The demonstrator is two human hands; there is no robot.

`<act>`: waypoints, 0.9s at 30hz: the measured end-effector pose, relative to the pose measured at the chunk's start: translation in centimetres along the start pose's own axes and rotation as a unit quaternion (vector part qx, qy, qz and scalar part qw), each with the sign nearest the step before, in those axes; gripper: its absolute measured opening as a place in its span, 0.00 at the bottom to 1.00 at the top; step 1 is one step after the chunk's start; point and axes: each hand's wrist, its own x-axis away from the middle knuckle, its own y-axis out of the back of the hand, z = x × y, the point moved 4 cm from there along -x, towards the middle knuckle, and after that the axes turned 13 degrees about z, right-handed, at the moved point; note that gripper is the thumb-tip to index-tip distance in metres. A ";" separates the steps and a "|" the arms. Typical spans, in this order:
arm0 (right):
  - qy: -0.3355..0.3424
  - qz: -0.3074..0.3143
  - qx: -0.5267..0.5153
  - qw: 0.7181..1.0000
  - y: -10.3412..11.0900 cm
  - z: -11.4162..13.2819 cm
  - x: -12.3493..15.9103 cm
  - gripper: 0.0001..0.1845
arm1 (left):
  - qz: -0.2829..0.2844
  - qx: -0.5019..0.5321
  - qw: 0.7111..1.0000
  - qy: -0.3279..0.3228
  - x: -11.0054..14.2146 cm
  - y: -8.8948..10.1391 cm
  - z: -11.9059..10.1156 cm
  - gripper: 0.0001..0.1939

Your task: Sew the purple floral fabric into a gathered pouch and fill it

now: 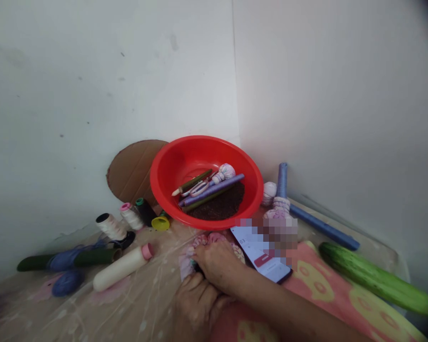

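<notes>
Bunched pink patterned cloth lies just in front of the red basin, with both hands together on it. My right hand is closed over the cloth, its fingers bent down into the gathers. Just below and to its left, my left hand is curled, gripping the cloth's near side. A small dark greenish bit shows between the hands, too hidden to name. To the right of my right hand lies a phone with a lit screen, partly pixelated.
The red basin holds scissors, wrapped sticks and dark grainy stuff. Several thread spools, a white bottle and a blue yarn ball are left. At right are a cucumber, a blue stick and a cloth-headed stick.
</notes>
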 end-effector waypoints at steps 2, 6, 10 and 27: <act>0.010 -0.001 -0.001 1.000 0.1 0.1 0.1 0.09 | 0.002 0.000 1.000 0.001 0.0 0.0 0.0 0.09; 0.033 -0.001 0.017 0.999 0.6 0.4 0.3 0.13 | 0.004 0.001 1.000 -0.009 -0.2 0.1 0.0 0.08; 0.011 -0.002 0.019 1.000 1.1 0.3 0.6 0.16 | -0.014 -0.005 1.000 -0.024 -0.3 0.3 -0.1 0.10; 0.041 0.037 0.013 0.998 0.6 0.6 0.2 0.13 | -0.010 -0.049 0.998 -0.023 0.7 -0.4 0.8 0.08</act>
